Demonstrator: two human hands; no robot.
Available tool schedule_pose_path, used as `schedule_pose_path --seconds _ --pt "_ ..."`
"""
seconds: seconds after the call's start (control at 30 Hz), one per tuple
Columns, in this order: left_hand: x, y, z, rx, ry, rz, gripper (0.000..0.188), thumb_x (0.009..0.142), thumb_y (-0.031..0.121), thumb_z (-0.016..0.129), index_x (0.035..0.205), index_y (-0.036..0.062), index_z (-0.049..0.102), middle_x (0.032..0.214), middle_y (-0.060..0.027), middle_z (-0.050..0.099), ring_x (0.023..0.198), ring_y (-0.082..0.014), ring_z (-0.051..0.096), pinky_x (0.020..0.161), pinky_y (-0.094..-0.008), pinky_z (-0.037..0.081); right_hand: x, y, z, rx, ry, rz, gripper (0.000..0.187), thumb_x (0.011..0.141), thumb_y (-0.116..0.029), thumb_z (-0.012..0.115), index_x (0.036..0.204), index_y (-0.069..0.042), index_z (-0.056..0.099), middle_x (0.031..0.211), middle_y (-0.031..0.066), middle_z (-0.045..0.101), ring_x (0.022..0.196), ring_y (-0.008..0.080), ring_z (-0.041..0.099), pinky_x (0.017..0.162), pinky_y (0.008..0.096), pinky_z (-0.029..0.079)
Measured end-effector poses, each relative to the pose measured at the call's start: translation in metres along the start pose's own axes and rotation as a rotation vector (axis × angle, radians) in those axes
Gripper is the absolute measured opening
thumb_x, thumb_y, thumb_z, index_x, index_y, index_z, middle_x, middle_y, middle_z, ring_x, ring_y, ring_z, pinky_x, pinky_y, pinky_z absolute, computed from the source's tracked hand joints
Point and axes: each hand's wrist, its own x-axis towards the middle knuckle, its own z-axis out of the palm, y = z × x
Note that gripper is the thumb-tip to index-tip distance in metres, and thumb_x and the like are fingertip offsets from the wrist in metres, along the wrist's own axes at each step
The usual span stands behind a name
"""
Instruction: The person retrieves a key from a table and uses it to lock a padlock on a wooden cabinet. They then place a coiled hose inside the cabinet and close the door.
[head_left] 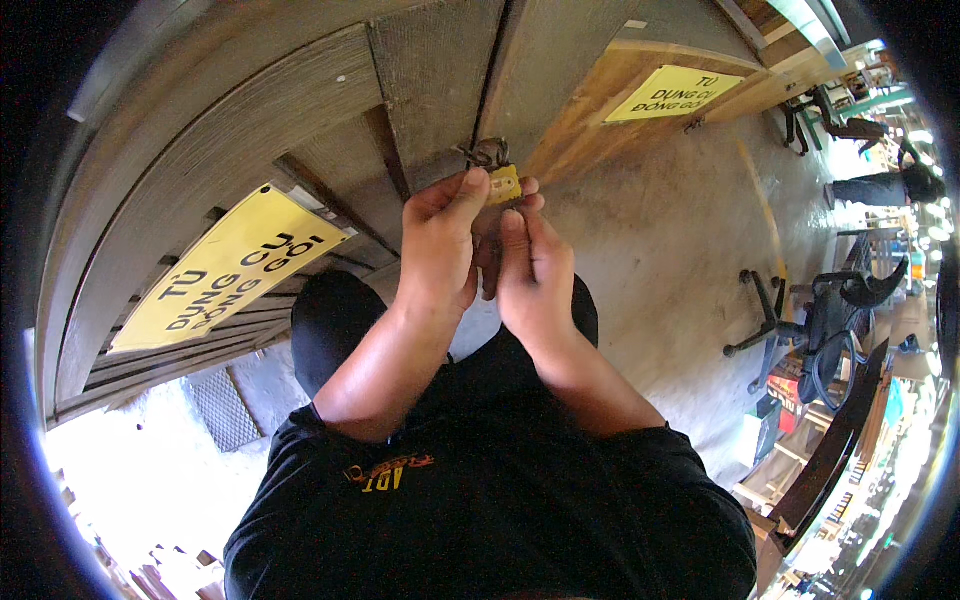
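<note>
My left hand [440,240] is closed around a small yellow padlock [505,184], the thumb on its near side and fingertips showing beyond its right edge. Dark loops of wire or thin chain [484,153] sit just above the padlock, against the wooden cabinet front [435,75]. Directly below it, my right hand [538,285] has its thumb and index finger pressed together, close to the left fingers. Whatever the right hand pinches, if anything, is hidden.
Yellow paper signs are fixed to the slatted cabinet door [190,310] and a lighter wooden panel [590,110]. On the concrete floor [650,260] to the right stands a black office chair [820,325]. A person [885,185] is at the far right.
</note>
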Motion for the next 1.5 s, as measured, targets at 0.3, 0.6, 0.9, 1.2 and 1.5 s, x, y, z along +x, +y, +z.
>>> schedule_pose_path --seconds 0.3,0.6,0.9,1.2,1.5 --pt "-0.003 -0.002 0.007 -0.044 0.023 0.068 0.027 0.103 0.014 0.052 0.104 -0.0116 0.062 0.097 -0.0245 0.07 0.086 -0.0331 0.071 0.08 -0.0399 0.058 0.004 0.0 0.004 -0.322 0.133 -0.276 0.015 0.096 -0.007 0.054 0.083 0.0 0.053 0.075 0.0285 0.061 0.072 0.0483 0.063 0.059 0.0507 0.048" --pt "0.001 0.001 0.004 -0.016 0.001 0.077 0.026 0.102 0.012 0.05 0.103 -0.011 0.062 0.096 -0.0256 0.07 0.086 -0.0337 0.071 0.08 -0.0404 0.057 0.004 0.01 -0.003 -0.016 0.029 -0.036 0.022 0.098 -0.01 0.054 0.08 0.002 0.054 0.073 0.0248 0.06 0.065 0.0411 0.063 0.058 0.0406 0.047" --pt "0.001 -0.007 0.001 0.008 -0.021 0.117 0.026 0.102 0.012 0.05 0.106 -0.0107 0.063 0.101 -0.0279 0.07 0.09 -0.0343 0.071 0.08 -0.041 0.058 0.01 0.008 -0.013 -0.589 0.128 -0.564 0.009 0.094 -0.005 0.06 0.088 0.002 0.059 0.069 0.011 0.06 0.057 0.0191 0.062 0.052 0.0337 0.046" --pt "-0.002 -0.001 0.002 0.095 -0.001 0.089 0.033 0.104 0.019 0.05 0.109 -0.0112 0.062 0.104 -0.0274 0.07 0.093 -0.0335 0.071 0.075 -0.0372 0.06 0.006 0.002 -0.024 0.891 -0.262 0.453 0.031 0.1 -0.036 0.057 0.097 -0.005 0.062 0.075 0.0047 0.059 0.053 0.0122 0.051 0.044 0.0269 0.04" --pt "0.0 0.0 -0.001 0.084 -0.031 0.081 0.031 0.102 0.018 0.052 0.108 -0.0116 0.062 0.106 -0.0289 0.068 0.098 -0.0392 0.07 0.089 -0.0441 0.057 -0.006 0.002 -0.02 1.102 -0.189 0.487 0.02 0.096 -0.025 0.061 0.085 -0.009 0.059 0.061 0.0018 0.05 0.047 0.0127 0.045 0.041 0.0285 0.034"
